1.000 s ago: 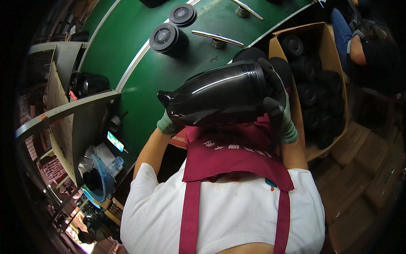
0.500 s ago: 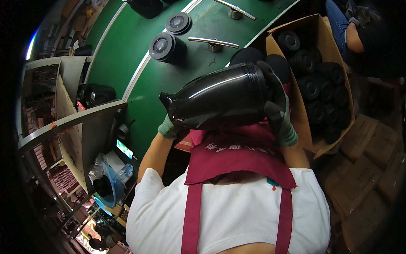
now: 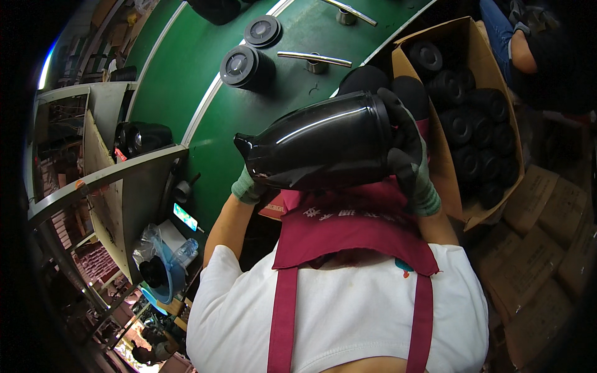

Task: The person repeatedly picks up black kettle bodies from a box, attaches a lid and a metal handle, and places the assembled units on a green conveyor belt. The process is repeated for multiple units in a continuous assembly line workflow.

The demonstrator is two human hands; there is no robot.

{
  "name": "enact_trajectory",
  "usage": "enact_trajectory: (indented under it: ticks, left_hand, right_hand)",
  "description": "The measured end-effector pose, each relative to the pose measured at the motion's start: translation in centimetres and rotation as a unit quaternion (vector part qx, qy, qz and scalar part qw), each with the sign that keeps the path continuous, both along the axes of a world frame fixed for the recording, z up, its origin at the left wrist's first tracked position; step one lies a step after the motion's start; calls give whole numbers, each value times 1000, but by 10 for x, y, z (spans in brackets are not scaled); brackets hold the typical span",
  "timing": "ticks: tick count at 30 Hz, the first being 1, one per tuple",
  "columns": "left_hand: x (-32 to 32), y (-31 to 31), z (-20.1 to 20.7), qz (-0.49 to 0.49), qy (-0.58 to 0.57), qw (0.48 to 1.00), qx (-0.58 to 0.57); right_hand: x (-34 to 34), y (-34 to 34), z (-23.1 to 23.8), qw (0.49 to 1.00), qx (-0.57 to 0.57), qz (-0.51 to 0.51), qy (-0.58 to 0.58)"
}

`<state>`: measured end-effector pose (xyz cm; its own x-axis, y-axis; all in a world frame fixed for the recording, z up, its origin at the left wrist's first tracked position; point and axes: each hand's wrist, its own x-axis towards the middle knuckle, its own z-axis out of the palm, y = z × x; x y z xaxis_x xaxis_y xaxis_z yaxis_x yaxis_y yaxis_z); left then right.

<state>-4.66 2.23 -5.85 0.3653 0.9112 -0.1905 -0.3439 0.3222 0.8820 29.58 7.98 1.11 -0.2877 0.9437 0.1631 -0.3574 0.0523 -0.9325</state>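
Observation:
A glossy black jug body [image 3: 317, 146] lies sideways across my lap, its spout pointing left. My right hand [image 3: 407, 149], in a dark-palmed glove with a green cuff, grips the ringed end at the right, thumb and fingers around the rim. At the spout end, my left hand [image 3: 247, 188] supports the jug from below and behind; its green cuff shows, but most of its fingers are hidden by the jug.
Ahead on the green bench [image 3: 205, 46] stand black ribbed round parts [image 3: 242, 66] and a metal bar on a post [image 3: 314, 61]. At right, a cardboard box [image 3: 435, 186] holds several black cylindrical parts. Another person's arm [image 3: 523, 53] shows beyond it. A phone [image 3: 185, 217] glows at left.
Both hands keep their hold on the jug, which stays in nearly the same position. The surroundings shift only slightly in the view.

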Motion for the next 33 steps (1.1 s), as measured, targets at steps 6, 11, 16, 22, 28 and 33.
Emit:
enact_trajectory:
  ticks: [6, 11, 16, 22, 28, 33]
  left_hand:
    - [23, 25, 36, 95, 106, 989, 44]
    - [28, 22, 29, 148, -154, 972, -95]
    - [53, 46, 88, 102, 282, 922, 245]
    - [36, 29, 18, 133, 66, 988, 44]
    - [77, 43, 88, 26, 431, 835, 341]
    - [79, 37, 85, -73, 366, 869, 324]
  right_hand:
    - [0, 3, 6, 998, -53, 23, -1]
    - [20, 6, 17, 989, -66, 77, -107]
    - [58, 20, 2, 961, -156, 176, -148]
    - [52, 24, 47, 969, 18, 73, -236]
    - [11, -3, 44, 989, -56, -44, -133]
    - [-1, -7, 25, 974, 174, -77, -126]
